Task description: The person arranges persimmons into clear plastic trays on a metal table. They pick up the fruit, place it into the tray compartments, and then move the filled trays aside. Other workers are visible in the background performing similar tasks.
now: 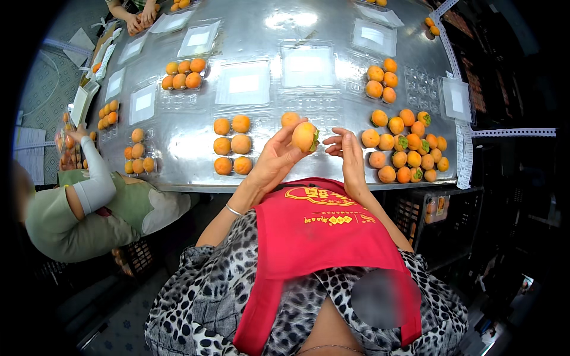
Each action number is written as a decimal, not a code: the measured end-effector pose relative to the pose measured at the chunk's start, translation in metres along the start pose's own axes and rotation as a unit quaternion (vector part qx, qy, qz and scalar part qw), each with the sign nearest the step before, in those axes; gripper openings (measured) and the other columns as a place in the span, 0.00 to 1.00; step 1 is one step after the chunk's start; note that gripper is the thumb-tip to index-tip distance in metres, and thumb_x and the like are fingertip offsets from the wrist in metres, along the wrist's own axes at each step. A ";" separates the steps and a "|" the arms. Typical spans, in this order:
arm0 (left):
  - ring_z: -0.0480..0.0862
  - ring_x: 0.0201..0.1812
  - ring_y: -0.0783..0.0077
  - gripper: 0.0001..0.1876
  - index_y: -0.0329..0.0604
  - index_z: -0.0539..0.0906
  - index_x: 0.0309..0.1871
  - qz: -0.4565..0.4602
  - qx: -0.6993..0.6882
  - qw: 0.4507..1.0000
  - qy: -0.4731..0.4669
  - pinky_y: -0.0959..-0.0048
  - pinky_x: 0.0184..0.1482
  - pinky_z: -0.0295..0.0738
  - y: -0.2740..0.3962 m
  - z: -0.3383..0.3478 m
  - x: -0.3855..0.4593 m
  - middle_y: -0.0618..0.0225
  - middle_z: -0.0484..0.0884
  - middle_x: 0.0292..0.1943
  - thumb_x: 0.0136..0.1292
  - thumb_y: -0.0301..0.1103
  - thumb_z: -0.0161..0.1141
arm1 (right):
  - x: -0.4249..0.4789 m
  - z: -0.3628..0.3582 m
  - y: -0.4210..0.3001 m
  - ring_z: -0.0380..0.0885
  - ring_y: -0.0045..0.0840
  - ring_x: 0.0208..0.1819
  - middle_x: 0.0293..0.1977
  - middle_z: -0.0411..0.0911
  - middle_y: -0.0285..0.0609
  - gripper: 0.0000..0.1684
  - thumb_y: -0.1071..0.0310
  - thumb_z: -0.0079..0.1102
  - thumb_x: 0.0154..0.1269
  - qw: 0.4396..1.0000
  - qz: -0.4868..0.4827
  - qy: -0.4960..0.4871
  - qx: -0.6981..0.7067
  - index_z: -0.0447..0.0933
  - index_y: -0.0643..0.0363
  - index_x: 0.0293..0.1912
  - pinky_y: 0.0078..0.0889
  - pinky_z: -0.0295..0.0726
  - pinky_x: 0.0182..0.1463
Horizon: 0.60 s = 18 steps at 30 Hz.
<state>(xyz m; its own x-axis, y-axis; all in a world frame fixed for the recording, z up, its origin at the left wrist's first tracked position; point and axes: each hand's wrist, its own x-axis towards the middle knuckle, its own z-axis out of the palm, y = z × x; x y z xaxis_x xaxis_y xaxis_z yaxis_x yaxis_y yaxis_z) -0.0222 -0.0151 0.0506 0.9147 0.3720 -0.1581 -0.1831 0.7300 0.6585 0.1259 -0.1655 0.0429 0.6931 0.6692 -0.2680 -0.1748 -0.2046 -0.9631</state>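
In my left hand (281, 153) is an orange persimmon (304, 137), held on its side with its green calyx facing right. My right hand (348, 153) is just right of the fruit, its fingers apart and nothing in them. Behind my left fingers another persimmon (290, 119) rests at a clear plastic tray (327, 120), which my hands partly cover. To the left, a clear tray holds several persimmons in two columns (241, 144). A pile of loose persimmons (413, 143) spreads over the metal table to the right, some with calyxes up.
The steel table (178, 147) bears more filled trays (183, 74) and lidded clear trays with white pads (244, 83). A co-worker's sleeved arm (94, 167) is at the left edge; another person's hands (141, 20) are at the far left. Black crates (449, 222) stand below right.
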 end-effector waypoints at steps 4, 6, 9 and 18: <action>0.70 0.77 0.61 0.43 0.42 0.63 0.80 0.044 0.078 0.996 0.019 0.61 0.77 0.71 0.003 -0.001 -0.003 0.57 0.68 0.77 0.65 0.26 0.75 | 0.000 0.001 0.002 0.79 0.19 0.42 0.43 0.85 0.41 0.32 0.44 0.36 0.89 1.000 0.004 -0.011 -0.007 0.76 0.62 0.63 0.27 0.78 0.54; 0.71 0.77 0.61 0.44 0.44 0.63 0.80 0.050 0.104 0.993 0.030 0.60 0.77 0.71 0.002 -0.003 -0.003 0.57 0.68 0.76 0.63 0.24 0.76 | 0.001 0.000 0.007 0.79 0.20 0.41 0.43 0.85 0.41 0.30 0.46 0.37 0.89 1.000 0.001 -0.012 -0.003 0.76 0.62 0.62 0.28 0.79 0.53; 0.74 0.74 0.61 0.45 0.44 0.64 0.80 0.065 0.212 0.974 0.049 0.61 0.75 0.74 -0.001 -0.006 0.001 0.57 0.72 0.74 0.62 0.24 0.76 | 0.000 0.001 0.002 0.80 0.21 0.40 0.41 0.84 0.41 0.21 0.55 0.48 0.87 0.997 -0.068 0.007 -0.040 0.78 0.62 0.61 0.29 0.80 0.50; 0.83 0.56 0.47 0.45 0.45 0.72 0.75 0.237 0.671 0.701 0.049 0.58 0.55 0.82 -0.015 0.006 0.029 0.53 0.81 0.59 0.50 0.25 0.78 | 0.020 0.007 -0.022 0.80 0.24 0.30 0.33 0.83 0.44 0.30 0.55 0.80 0.61 0.925 -0.147 -0.040 -0.349 0.81 0.67 0.53 0.31 0.80 0.34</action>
<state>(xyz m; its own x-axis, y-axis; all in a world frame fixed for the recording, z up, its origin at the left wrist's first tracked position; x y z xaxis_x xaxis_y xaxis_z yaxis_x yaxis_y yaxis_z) 0.0088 -0.0187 0.0404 0.8246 0.4764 0.3051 0.1073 -0.6612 0.7425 0.1385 -0.1425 0.0588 0.5804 0.8139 -0.0257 0.5263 -0.3991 -0.7508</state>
